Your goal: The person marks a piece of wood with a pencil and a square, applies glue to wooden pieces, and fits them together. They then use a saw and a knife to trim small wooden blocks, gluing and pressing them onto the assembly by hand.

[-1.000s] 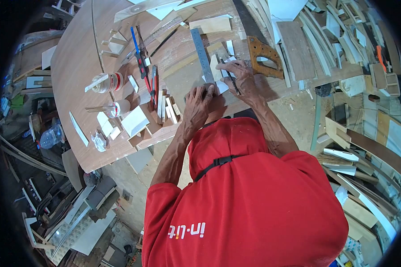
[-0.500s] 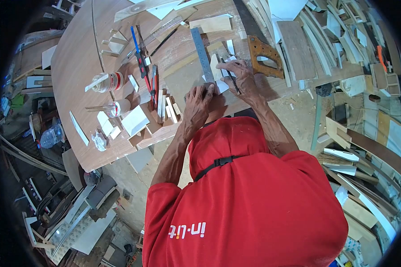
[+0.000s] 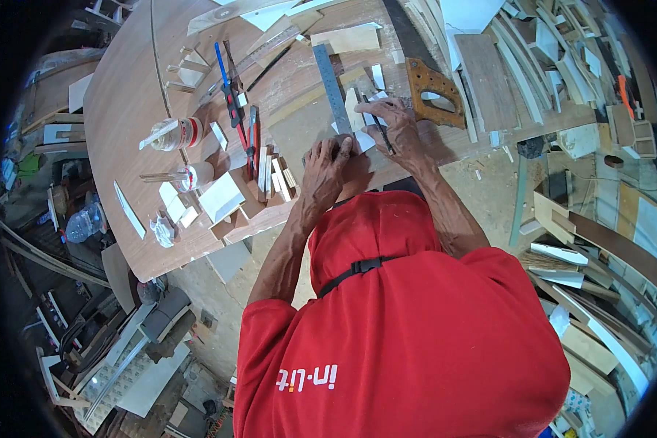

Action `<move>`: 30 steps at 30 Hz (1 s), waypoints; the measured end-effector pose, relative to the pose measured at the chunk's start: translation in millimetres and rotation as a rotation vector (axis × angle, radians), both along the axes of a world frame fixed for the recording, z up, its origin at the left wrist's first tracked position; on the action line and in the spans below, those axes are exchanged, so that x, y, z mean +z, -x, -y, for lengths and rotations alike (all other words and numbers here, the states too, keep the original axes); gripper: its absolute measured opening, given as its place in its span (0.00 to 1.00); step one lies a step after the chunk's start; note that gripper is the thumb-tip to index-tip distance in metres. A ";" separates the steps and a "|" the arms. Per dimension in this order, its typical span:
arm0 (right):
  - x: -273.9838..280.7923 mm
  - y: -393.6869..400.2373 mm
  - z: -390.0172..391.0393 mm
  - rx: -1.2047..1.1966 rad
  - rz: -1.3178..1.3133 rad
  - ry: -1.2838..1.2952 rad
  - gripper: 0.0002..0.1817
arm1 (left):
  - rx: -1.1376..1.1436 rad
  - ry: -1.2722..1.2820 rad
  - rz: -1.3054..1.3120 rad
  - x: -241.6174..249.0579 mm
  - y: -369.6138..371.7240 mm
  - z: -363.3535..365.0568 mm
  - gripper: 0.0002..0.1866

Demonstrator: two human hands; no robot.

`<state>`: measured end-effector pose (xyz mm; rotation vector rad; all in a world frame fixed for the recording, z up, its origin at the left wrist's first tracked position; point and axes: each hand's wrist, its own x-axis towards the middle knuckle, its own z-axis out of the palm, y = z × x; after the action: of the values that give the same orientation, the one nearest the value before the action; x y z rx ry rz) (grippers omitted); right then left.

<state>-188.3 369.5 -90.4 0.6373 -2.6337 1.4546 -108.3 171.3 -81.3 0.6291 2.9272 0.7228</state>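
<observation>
My left hand (image 3: 324, 169) is closed at the near end of the blue-grey metal ruler (image 3: 331, 87), its fingers bent down at the table edge. My right hand (image 3: 398, 131) is closed around a dark pencil-like tool (image 3: 379, 130) beside a pale narrow wooden piece (image 3: 353, 109). A white piece (image 3: 363, 141) lies between the two hands. Just right of my right hand is a handsaw with a wooden handle (image 3: 419, 86). What my left fingertips press on is partly hidden.
On the wooden table (image 3: 124, 109) to the left are a blue-handled tool (image 3: 221, 66), red-handled pliers (image 3: 252, 150), a jar (image 3: 185, 134), a glue pot with a brush (image 3: 197, 176) and small wooden blocks (image 3: 222, 197). Wood strips (image 3: 518, 66) are piled at the right.
</observation>
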 end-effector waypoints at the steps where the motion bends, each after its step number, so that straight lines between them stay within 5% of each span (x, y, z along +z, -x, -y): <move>1: 0.6 0.0 0.0 0.002 0.001 0.006 0.21 | 0.001 0.000 0.000 -0.7 -0.2 0.1 0.33; 21: 2.2 0.1 -0.4 -0.002 -0.013 -0.027 0.22 | 0.011 0.030 0.018 -3.0 1.3 -0.5 0.40; 30: 4.6 0.4 3.6 -0.084 -0.020 0.127 0.15 | -0.053 0.108 -0.028 -7.6 3.1 2.5 0.35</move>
<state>-188.7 365.9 -85.8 0.5199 -2.4966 1.5668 -111.4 168.8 -88.9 0.7088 2.9386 0.5511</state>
